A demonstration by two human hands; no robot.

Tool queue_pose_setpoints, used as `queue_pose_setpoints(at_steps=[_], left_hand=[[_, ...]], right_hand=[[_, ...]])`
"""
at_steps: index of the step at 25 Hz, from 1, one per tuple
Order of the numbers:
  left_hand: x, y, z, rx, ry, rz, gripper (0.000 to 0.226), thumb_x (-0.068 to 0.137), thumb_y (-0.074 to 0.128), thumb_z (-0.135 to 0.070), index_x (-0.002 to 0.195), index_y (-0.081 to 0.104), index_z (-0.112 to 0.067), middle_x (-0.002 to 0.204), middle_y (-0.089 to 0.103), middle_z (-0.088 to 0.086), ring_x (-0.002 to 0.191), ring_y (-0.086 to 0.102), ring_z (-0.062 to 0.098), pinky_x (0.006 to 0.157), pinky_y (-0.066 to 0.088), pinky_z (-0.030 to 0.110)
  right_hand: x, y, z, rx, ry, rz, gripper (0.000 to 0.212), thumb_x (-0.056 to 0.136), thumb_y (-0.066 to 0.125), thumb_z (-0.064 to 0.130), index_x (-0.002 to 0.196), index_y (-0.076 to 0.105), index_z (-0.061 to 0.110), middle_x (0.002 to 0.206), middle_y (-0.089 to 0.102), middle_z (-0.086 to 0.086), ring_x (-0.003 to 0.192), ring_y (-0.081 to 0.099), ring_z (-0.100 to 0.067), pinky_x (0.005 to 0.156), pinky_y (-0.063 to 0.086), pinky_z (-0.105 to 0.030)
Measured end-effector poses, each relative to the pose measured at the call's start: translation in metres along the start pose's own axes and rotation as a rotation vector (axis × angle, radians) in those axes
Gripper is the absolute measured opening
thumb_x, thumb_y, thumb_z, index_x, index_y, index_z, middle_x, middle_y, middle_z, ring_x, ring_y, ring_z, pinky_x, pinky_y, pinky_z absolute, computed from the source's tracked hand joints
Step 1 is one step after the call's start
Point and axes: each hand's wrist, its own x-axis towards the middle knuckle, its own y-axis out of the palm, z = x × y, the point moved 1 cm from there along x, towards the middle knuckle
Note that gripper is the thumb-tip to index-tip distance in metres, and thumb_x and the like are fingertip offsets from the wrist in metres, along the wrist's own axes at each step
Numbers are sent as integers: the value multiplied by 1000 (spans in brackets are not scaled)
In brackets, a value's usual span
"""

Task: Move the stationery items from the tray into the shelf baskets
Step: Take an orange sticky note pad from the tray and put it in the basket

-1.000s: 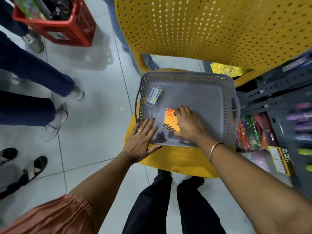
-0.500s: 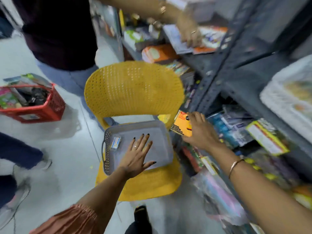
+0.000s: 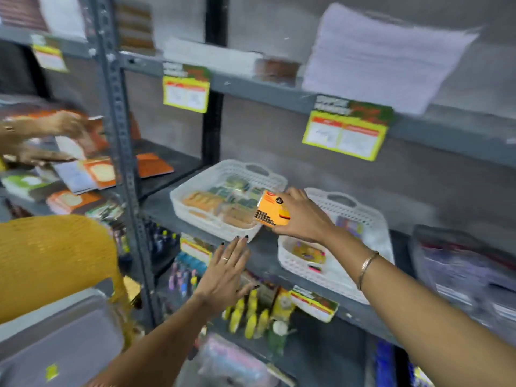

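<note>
My right hand point(image 3: 303, 216) grips an orange packet point(image 3: 269, 209) and holds it over the near right corner of a white shelf basket point(image 3: 195, 188) filled with orange and green packs. A second white basket point(image 3: 371, 219) stands just to the right, partly behind my wrist, with a few items inside. My left hand point(image 3: 226, 270) hovers below the shelf edge, fingers spread, holding nothing. The grey tray point(image 3: 55, 339) sits at the bottom left on the yellow chair point(image 3: 53, 258), blurred, with one small item in it.
Grey metal shelving point(image 3: 122, 152) fills the view, with yellow price tags point(image 3: 344, 135) on the edges. Another person's hands point(image 3: 42, 135) handle notebooks on the left shelf. Pens and yellow bottles point(image 3: 251, 314) stand on the lower shelf. A paper stack point(image 3: 377, 57) lies above.
My right hand lifted the orange packet out of the tray and carried it up to the white shelf basket. My left hand left the tray. The view swung from the chair to the shelves.
</note>
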Motion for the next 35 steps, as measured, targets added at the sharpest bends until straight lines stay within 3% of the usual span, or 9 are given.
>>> queue_pose_setpoints(at_steps=[3, 5, 9, 14, 20, 27, 30, 32, 35], left_hand=[[39, 9, -35, 19, 109, 56, 75, 77, 33, -64, 116, 63, -7, 131, 55, 15, 125, 45, 27, 101, 34, 42], [54, 21, -41, 11, 106, 140, 77, 76, 32, -66, 113, 65, -8, 125, 60, 12, 117, 54, 26, 92, 48, 40], [63, 42, -30, 17, 94, 268, 83, 77, 28, -71, 114, 64, -5, 119, 64, 12, 111, 59, 27, 86, 51, 42], [71, 50, -26, 3, 104, 231, 94, 83, 6, -73, 122, 57, -5, 127, 58, 15, 115, 55, 29, 91, 47, 46], [73, 58, -24, -51, 132, 164, 85, 79, 28, -72, 131, 47, -8, 136, 49, 12, 124, 46, 29, 102, 37, 45], [72, 64, -22, 6, 146, 115, 87, 80, 19, -74, 140, 33, -13, 148, 34, 8, 135, 29, 25, 111, 20, 42], [73, 64, -22, 18, 134, 135, 89, 79, 15, -74, 143, 27, -14, 151, 27, 7, 138, 23, 24, 113, 16, 41], [71, 60, -23, -3, 132, 153, 90, 78, 14, -73, 145, 21, -13, 153, 23, 7, 139, 19, 23, 114, 13, 40], [52, 49, -17, 8, 131, 123, 85, 82, 22, -68, 144, 26, -9, 151, 29, 9, 139, 23, 24, 113, 11, 37]], right_hand=[[-37, -14, -62, -51, 167, 66, 87, 60, 61, 56, 133, 39, 14, 126, 42, -11, 123, 37, -27, 100, 42, -44], [-58, -9, -93, -35, 260, 134, 94, 57, 56, 63, 136, 37, 15, 129, 40, -11, 127, 35, -27, 104, 40, -43], [-90, 22, -140, -32, 377, 313, 76, 72, 70, 37, 135, 37, 8, 147, 29, -16, 140, 21, -31, 110, 33, -39], [-101, 47, -166, -73, 439, 468, 73, 76, 66, 35, 136, 35, 6, 138, 35, -16, 130, 33, -30, 104, 39, -38], [-92, 62, -170, -68, 459, 538, 67, 79, 65, 27, 135, 34, 5, 132, 38, -16, 123, 39, -30, 101, 42, -39], [-89, 63, -171, -89, 458, 590, 69, 78, 67, 25, 136, 33, 7, 131, 38, -15, 120, 40, -27, 95, 41, -35], [-87, 56, -168, -88, 451, 628, 82, 78, 70, 31, 142, 25, 6, 141, 33, -16, 130, 35, -29, 105, 38, -37], [-80, 44, -159, -59, 421, 584, 89, 77, 70, 38, 145, 20, 10, 151, 27, -15, 138, 28, -30, 112, 33, -40], [-54, 19, -126, -35, 268, 365, 71, 82, 65, 41, 141, 33, 18, 146, 41, -11, 131, 42, -26, 105, 41, -38]])
